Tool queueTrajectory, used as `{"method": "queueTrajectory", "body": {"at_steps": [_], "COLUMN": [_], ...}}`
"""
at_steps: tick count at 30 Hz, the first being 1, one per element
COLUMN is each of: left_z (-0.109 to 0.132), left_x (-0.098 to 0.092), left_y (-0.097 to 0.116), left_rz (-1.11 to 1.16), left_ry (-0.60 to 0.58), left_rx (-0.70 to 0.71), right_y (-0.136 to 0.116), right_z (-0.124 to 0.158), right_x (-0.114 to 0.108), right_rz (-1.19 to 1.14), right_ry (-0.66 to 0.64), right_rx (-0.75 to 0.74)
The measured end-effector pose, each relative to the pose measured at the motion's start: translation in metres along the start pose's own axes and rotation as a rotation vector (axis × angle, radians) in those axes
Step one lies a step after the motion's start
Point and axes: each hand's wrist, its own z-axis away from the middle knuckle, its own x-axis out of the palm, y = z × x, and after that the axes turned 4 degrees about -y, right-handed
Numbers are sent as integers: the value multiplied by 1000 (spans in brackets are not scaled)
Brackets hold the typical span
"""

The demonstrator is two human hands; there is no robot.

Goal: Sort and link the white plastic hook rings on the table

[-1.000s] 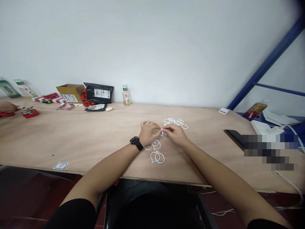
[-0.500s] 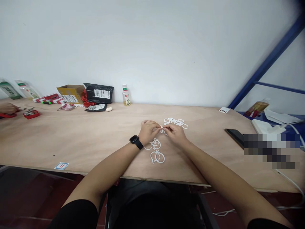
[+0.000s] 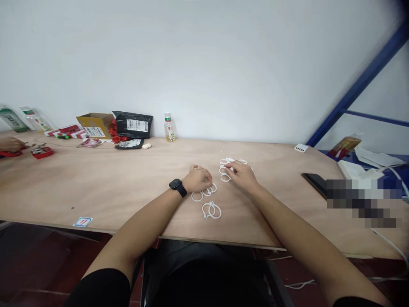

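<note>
My left hand is closed, its fingers curled down with the tips at the upper edge of a cluster of white plastic rings. A ring from that cluster appears pinched there, partly hidden by the fingers. Farther right, my right hand pinches with thumb and forefinger at a white ring along the left side of a second group. The palm covers much of that group. Nearer the table's front edge lie two overlapping white rings with small clip-like tabs.
A drink bottle, a black parcel bag and an open cardboard box stand along the wall. A phone and a white power adapter lie at right. Another person's hand is at far left, by a red tray.
My hands were together, fingertips meeting at a small white piece. They have parted: the left moved down-left to the near rings, the right shifted slightly right over the far group.
</note>
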Motion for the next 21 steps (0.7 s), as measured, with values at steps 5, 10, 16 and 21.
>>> {"method": "queueTrajectory", "body": {"at_steps": [5,10,16,21], "left_z": [-4,-6,-7,-7], "left_x": [1,2,6,8], "left_y": [1,3,7,7], "left_rz": [168,182,108,65], "left_ry": [120,189,254,251], "left_rx": [-248,-369,-368,-364], "right_y": [-30,-31,-27,-32], "right_z": [4,7,7,7], "right_x": [5,15,20,22], "right_rz": [-177,-215,-194,-184], "right_ry": [-41,-46,-42,-63], "right_rx": [-217,-264,-253,-208]}}
